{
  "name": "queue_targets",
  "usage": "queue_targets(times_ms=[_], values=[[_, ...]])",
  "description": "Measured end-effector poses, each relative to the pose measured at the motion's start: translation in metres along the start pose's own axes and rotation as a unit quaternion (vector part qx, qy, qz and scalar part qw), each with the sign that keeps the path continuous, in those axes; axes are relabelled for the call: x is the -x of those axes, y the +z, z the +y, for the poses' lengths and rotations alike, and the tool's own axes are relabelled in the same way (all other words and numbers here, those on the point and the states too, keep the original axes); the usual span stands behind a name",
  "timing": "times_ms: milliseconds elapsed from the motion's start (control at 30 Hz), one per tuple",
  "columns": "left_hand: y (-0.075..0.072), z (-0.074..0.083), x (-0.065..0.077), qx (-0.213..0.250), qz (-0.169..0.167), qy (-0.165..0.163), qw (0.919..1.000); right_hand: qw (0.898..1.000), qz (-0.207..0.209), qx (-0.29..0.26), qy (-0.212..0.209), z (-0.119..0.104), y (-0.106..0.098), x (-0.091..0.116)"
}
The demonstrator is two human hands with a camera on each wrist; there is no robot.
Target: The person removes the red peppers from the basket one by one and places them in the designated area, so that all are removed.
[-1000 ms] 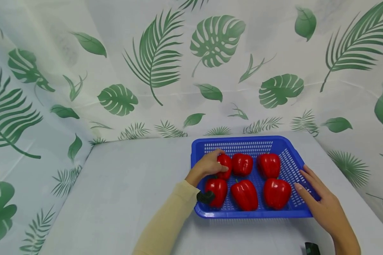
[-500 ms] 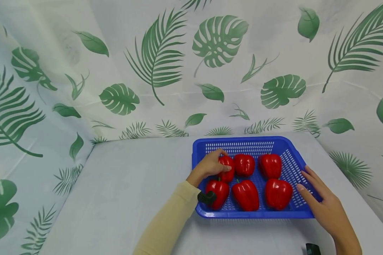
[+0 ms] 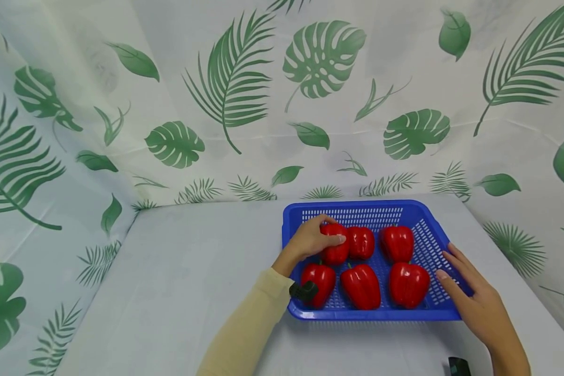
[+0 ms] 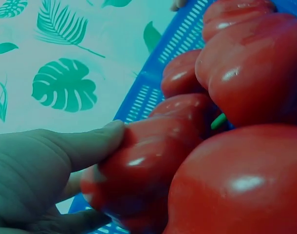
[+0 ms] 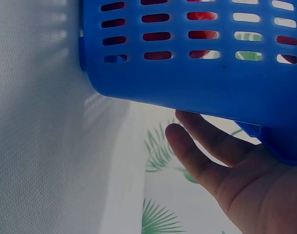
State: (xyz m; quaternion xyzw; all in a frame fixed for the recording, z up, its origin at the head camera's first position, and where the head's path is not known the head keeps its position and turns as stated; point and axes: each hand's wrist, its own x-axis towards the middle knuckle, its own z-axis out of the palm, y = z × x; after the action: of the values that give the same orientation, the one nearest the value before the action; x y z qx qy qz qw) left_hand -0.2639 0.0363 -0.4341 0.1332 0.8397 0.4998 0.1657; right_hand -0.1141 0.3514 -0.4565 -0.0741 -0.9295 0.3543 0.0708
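Observation:
My left hand (image 3: 310,241) grips a red bell pepper (image 3: 335,250) at the back left of the blue basket (image 3: 348,315). In the left wrist view the thumb lies along the near side of this pepper (image 4: 143,165), with fingers partly hidden beneath it. Close beside it sits another red pepper (image 3: 361,243). Several more peppers lie in two rows, among them a front right pepper (image 3: 409,285). My right hand (image 3: 481,303) holds the basket's right rim, thumb over the inner side. In the right wrist view, its fingers (image 5: 192,151) run along the outside of the basket wall.
The basket stands on a white-covered table (image 3: 178,292), near the leaf-print cloth backdrop (image 3: 244,104). A dark strap piece (image 3: 303,291) at the left wrist overlaps the front left pepper (image 3: 324,277). Another dark piece (image 3: 459,366) shows near the right wrist.
The pepper in the left hand has shifted slightly up and right, now overlapping the pepper beside it, and more of it shows. The right hand stays at the basket rim.

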Motion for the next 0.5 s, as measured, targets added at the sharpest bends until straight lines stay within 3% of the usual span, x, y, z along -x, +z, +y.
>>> queue_targets(times_ms=[300,500], values=[[-0.002,0.004,0.007,0.031,0.023,0.015,0.9991,1.000,0.004,-0.006,-0.003,0.001,0.000,-0.001],[-0.005,0.010,0.016,0.055,0.030,0.041,0.9972,1.000,0.004,-0.002,0.007,0.000,0.000,-0.001]])
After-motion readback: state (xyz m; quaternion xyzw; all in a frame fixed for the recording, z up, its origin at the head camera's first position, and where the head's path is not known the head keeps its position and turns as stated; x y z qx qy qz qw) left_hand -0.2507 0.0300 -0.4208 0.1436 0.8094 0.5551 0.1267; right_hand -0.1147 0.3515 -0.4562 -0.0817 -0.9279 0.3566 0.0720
